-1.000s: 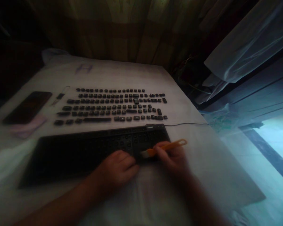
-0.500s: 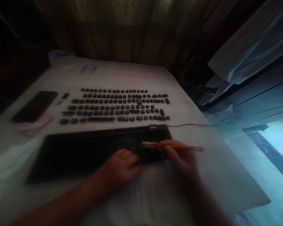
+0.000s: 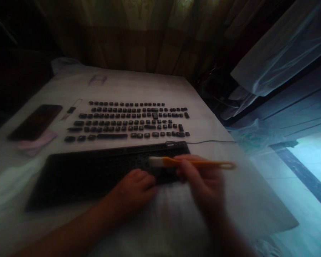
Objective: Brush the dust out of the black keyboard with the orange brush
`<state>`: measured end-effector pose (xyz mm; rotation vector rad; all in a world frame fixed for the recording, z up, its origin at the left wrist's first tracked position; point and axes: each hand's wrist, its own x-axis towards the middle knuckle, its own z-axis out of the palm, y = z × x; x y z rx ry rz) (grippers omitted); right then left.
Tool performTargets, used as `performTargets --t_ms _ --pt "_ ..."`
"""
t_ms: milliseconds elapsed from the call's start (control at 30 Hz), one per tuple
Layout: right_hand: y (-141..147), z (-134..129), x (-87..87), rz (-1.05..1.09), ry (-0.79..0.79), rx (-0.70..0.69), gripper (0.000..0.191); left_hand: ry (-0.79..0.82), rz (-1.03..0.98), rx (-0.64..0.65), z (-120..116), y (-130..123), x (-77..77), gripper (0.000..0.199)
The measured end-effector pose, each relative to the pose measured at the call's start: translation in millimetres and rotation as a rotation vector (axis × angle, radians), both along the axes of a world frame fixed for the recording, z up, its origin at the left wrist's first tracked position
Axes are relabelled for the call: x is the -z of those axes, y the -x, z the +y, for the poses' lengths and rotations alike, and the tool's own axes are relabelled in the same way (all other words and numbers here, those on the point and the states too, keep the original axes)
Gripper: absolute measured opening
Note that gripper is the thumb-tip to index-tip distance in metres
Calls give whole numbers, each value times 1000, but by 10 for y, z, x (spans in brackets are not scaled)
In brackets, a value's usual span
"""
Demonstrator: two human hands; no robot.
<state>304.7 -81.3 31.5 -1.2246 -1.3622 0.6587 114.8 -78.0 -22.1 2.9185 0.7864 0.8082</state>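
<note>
A black keyboard base [image 3: 82,175] without keycaps lies on the pale-covered table. My right hand [image 3: 203,178] grips an orange-handled brush [image 3: 173,162], its pale bristles over the right part of the base. My left hand [image 3: 137,185] rests on the base's front edge, fingers curled together; whether anything is under them is hidden. Behind the base, loose black keycaps [image 3: 120,122] lie in several rows, with the long space bar [image 3: 112,136] in the nearest row.
A dark phone [image 3: 36,121] and a pink cloth [image 3: 37,142] lie at the left. Beside the keycaps is a small tool [image 3: 71,110] with a wire loop. The keyboard's cable [image 3: 211,141] runs right across the table [image 3: 139,84]. A curtain [image 3: 115,43] hangs behind.
The brush and my right hand have moved left over the base, and the brush now shows its wide side. My left hand stays on the front edge. The whole view has shifted slightly.
</note>
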Motion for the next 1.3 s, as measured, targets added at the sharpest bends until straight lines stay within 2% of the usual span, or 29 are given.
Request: performTargets --t_ms 200,400,533,900,1167,1300 --pt "-284 107 53 17 107 40 13 -2 30 4 1 13 12 26" --pt "-540 175 260 -115 122 49 17 -3 46 -5 -10 8 22 23" --pt "-569 142 369 -126 132 -12 21 4 38 -9 -8 8 10 23" --pt "-643 133 385 -310 38 -183 14 -12 19 -3 -2 16 20 28" --pt "-632 170 391 -288 59 -295 13 -15 34 2 5 4 -11 30" --pt "-606 165 368 -168 94 -303 16 8 47 -3 6 9 9 30"
